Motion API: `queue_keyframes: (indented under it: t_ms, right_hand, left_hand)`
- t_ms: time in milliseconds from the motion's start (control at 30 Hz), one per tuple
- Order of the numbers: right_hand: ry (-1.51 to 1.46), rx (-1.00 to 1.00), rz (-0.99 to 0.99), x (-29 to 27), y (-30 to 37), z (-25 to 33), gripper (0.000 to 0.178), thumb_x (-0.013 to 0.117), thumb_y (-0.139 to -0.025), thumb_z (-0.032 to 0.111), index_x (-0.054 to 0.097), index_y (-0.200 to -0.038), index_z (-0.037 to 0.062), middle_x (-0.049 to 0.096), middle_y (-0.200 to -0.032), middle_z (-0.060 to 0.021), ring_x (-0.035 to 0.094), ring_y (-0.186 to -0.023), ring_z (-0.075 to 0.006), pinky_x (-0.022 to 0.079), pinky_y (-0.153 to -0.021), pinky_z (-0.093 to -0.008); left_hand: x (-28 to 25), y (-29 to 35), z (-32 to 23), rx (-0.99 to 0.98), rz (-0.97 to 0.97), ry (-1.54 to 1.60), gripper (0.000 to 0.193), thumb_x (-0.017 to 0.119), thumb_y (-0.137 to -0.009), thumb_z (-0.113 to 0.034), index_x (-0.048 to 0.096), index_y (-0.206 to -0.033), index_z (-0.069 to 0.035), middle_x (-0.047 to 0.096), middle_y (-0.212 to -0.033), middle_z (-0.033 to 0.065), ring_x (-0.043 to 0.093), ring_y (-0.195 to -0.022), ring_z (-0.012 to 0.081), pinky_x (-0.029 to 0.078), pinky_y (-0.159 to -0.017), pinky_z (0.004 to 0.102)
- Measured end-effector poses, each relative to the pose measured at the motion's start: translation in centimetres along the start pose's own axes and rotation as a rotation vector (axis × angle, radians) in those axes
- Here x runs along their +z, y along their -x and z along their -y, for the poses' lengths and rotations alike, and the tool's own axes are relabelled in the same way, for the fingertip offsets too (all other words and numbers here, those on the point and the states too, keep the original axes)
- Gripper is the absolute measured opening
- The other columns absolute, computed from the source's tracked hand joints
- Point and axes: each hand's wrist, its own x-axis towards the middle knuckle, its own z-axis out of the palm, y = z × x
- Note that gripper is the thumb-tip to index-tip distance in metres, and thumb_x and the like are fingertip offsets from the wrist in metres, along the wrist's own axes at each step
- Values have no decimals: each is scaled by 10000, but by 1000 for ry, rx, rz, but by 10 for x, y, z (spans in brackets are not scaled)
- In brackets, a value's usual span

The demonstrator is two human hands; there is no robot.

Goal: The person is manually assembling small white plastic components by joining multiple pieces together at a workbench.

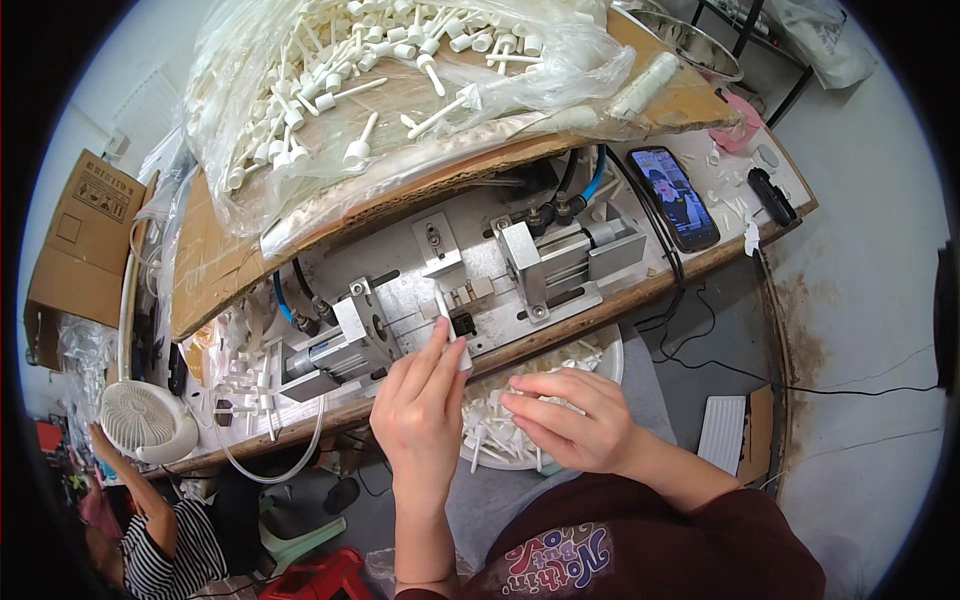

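Note:
My left hand (418, 400) pinches a white plastic stemmed cap (441, 302), its thin stem pointing away from me toward the middle of a metal clamping jig. That jig has a left pneumatic cylinder block (362, 325), a right cylinder block (525, 265) and a small black block (463, 323) between them. Over a white basin (616, 362) of loose white stemmed parts, my right hand (580, 420) has its thumb and fingertips closed together. Whatever small white thing may be between them is mostly hidden.
A cardboard sheet (215, 265) bears a clear plastic bag heaped with white stemmed caps (335, 75). To the right lie a phone (673, 198) and a black-handled tool (771, 196). A white fan (148, 422) stands left, near another person in a striped top (175, 550). Black cables (665, 290) cross the bench edge.

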Motion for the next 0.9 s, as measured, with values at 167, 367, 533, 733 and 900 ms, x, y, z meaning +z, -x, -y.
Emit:
queue_keyframes:
  t_ms: [167, 367, 533, 733, 900]
  right_hand:
    - [-27, 7, 54, 0, -1, 0, 293, 733, -752, 52, 688, -1041, 37, 650, -1018, -90, 648, -725, -213, 513, -602, -304]
    - [-42, -2, 91, 3, -2, -1, 275, 721, -757, 70, 686, -1029, 37, 645, -997, -81, 637, -710, -203, 506, -603, -300]
    - [-39, -21, 122, 3, 2, -2, 273, 716, -738, 87, 691, -1007, 43, 646, -974, -73, 640, -724, -194, 505, -621, -301]
    - [-57, -20, 90, -2, 9, -2, 274, 738, -718, 40, 706, -990, 23, 675, -909, -70, 645, -679, -195, 497, -586, -302]
    - [-32, 86, 130, -1, 43, -14, 212, 717, -750, 65, 698, -959, 37, 664, -852, -59, 646, -699, -210, 508, -612, -313]
  left_hand:
    - [-3, -10, -6, -59, 120, -42, 260, 760, -736, -61, 734, -995, -63, 691, -1182, 62, 692, -729, 244, 535, -640, 318]
    - [-9, -17, -3, -51, 197, -59, 239, 769, -732, -101, 738, -966, -62, 696, -1166, 48, 686, -668, 236, 529, -605, 314]
    - [-7, -19, -4, -28, 169, -52, 180, 738, -761, -77, 741, -941, -61, 701, -1149, 56, 646, -550, 222, 515, -538, 301]
    - [-8, -17, -5, -72, 157, -5, 186, 735, -758, -61, 738, -944, -53, 700, -1153, 61, 677, -616, 235, 526, -564, 304]
    - [-3, -10, -5, -68, 122, 62, 261, 780, -727, -54, 731, -982, -33, 697, -1174, 83, 646, -551, 151, 517, -554, 272]
